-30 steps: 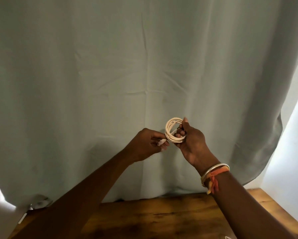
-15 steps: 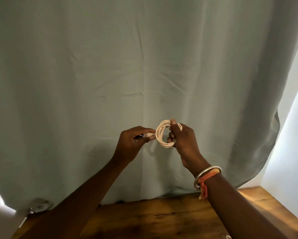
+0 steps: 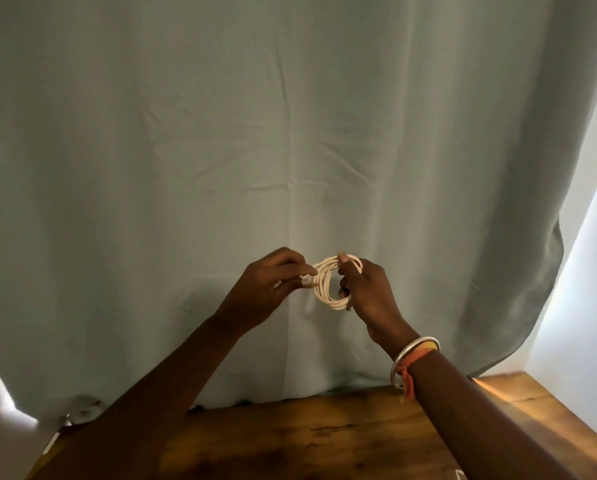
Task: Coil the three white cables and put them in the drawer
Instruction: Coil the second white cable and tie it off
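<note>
A person's right hand grips a coiled white cable while the left hand pinches its plug end — coiling nearly done, tucking the end likely next.

Count, head view.
- Coiled white cable: 1, several loops; the loop number can't be read.
- White plug end: 1 visible.
- Hands: 2, left hand and right hand, both holding the cable.
- Round silver metal bangle: 1, right wrist.
- Orange thread wristband: 1, same wrist.
- Pale grey-green fabric curtain: 1, far side.
- Brown wooden bench: 1, near.
- Small white stick-like piece: 1, far left.
- Small white scrap: 1, near right.

The last two can't be identified.
</note>
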`<state>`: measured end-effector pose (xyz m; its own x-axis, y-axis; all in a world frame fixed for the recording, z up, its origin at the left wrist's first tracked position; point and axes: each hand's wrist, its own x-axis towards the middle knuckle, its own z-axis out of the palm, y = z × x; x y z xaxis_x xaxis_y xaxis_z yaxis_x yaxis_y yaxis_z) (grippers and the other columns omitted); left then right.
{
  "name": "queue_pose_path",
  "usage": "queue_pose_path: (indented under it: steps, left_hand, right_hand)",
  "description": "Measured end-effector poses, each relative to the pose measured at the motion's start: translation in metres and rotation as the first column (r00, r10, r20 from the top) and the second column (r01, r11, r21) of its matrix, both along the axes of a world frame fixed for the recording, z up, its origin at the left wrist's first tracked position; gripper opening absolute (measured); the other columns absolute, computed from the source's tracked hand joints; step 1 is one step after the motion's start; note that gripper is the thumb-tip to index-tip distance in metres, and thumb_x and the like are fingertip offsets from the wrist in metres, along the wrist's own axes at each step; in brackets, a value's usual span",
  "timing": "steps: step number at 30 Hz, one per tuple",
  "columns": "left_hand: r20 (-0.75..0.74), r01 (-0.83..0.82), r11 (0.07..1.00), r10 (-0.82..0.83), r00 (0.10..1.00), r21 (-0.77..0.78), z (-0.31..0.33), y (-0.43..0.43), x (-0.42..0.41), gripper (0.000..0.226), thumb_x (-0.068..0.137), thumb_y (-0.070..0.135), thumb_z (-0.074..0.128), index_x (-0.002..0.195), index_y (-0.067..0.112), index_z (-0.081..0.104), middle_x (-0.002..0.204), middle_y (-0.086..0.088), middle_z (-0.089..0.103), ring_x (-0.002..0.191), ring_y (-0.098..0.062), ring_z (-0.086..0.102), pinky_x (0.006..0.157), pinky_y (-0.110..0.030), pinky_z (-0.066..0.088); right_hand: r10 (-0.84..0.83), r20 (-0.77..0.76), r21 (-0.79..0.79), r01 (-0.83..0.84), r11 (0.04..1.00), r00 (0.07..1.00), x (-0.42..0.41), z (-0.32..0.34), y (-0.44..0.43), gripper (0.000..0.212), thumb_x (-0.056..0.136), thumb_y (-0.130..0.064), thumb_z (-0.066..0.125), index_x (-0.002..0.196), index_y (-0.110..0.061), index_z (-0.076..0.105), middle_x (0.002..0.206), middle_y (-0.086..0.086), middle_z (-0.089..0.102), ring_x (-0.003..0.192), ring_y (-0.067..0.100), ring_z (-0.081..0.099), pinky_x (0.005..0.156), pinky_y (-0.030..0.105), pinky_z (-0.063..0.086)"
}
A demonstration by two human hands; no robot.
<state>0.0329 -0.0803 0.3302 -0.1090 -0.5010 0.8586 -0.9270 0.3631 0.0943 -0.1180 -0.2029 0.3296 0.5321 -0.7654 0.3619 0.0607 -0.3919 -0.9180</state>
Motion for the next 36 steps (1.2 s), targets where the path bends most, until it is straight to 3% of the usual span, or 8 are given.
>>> queue_pose_path:
  steps: [9,14,19,22,27,30,33,36]
  left_hand:
    - [0.148,-0.056,0.979,0.027,0.989,0.198,-0.014,-0.008,-0.001,0.038,0.096,0.029,0.049,0.125,0.008,0.062,0.105,-0.007,0.067,0.091,-0.010,0.058,0.077,-0.023,0.051]
    - [-0.143,0.089,0.994,-0.080,0.986,0.057,-0.009,-0.011,0.000,0.023,0.090,0.019,0.064,0.109,0.009,0.073,0.088,-0.005,0.064,0.078,-0.014,0.060,0.066,-0.027,0.049]
    - [-0.077,-0.036,0.974,0.054,0.996,0.222,-0.006,-0.015,-0.001,0.019,0.084,0.041,0.066,0.091,0.026,0.076,0.104,0.012,0.052,0.097,-0.010,0.047,0.077,-0.023,0.040]
    - [-0.200,-0.039,0.934,0.117,0.973,0.356,0.001,-0.014,-0.003,0.012,0.080,0.038,0.073,0.083,0.027,0.076,0.124,0.012,0.049,0.114,-0.007,0.043,0.084,-0.021,0.040]
    - [-0.212,-0.096,0.869,0.223,0.951,0.485,0.013,-0.011,-0.017,0.020,0.087,0.024,0.069,0.093,0.007,0.078,0.094,-0.012,0.073,0.082,-0.021,0.064,0.076,-0.038,0.051]
    - [-0.236,-0.053,0.836,0.215,0.948,0.547,0.013,-0.011,-0.018,0.020,0.091,0.019,0.064,0.099,0.004,0.076,0.094,-0.015,0.070,0.076,-0.025,0.064,0.066,-0.028,0.054]
    - [-0.503,0.147,0.848,0.155,0.850,0.510,0.010,-0.008,-0.016,0.018,0.087,0.014,0.069,0.102,0.006,0.075,0.096,-0.014,0.071,0.079,-0.027,0.069,0.062,-0.025,0.057]
    - [-0.798,0.337,0.892,0.042,0.601,0.300,0.007,-0.003,-0.022,0.019,0.080,0.010,0.075,0.097,0.002,0.076,0.097,-0.013,0.075,0.086,-0.029,0.072,0.076,-0.038,0.061]
  right_hand:
    - [0.013,0.038,0.089,-0.016,0.996,0.999,0.000,0.010,0.010,0.034,0.101,-0.037,0.052,0.088,-0.009,0.068,0.059,0.001,0.057,0.057,0.017,0.056,0.046,0.024,0.042]
    - [0.029,-0.010,0.063,-0.028,0.998,1.000,-0.002,0.009,0.014,0.036,0.102,-0.036,0.050,0.087,-0.008,0.067,0.059,0.003,0.058,0.053,0.017,0.055,0.046,0.023,0.042]
    - [0.035,-0.046,0.068,-0.032,0.997,0.998,0.001,0.007,0.017,0.037,0.102,-0.038,0.048,0.101,-0.008,0.069,0.074,0.000,0.064,0.065,0.016,0.060,0.055,0.024,0.043]
    - [0.035,-0.047,0.071,-0.032,0.997,0.998,0.002,0.006,0.017,0.037,0.102,-0.040,0.048,0.101,-0.009,0.070,0.081,0.003,0.069,0.070,0.018,0.065,0.057,0.024,0.045]
    - [0.014,-0.059,0.058,-0.010,0.998,0.998,0.006,0.001,0.015,0.038,0.100,-0.042,0.050,0.103,-0.010,0.070,0.091,0.008,0.074,0.077,0.020,0.068,0.062,0.028,0.048]
    - [-0.002,-0.049,0.060,0.004,0.998,0.999,0.003,0.001,0.014,0.038,0.100,-0.042,0.050,0.100,-0.009,0.069,0.087,0.010,0.072,0.074,0.020,0.065,0.066,0.032,0.051]
    - [-0.015,-0.020,0.054,0.017,0.998,1.000,0.000,0.002,0.012,0.038,0.100,-0.041,0.051,0.094,-0.008,0.069,0.078,0.010,0.069,0.067,0.020,0.061,0.065,0.034,0.049]
    - [-0.008,0.025,0.058,0.007,0.998,1.000,0.001,0.002,0.013,0.037,0.100,-0.042,0.052,0.093,-0.010,0.070,0.079,0.012,0.071,0.067,0.022,0.063,0.065,0.035,0.051]
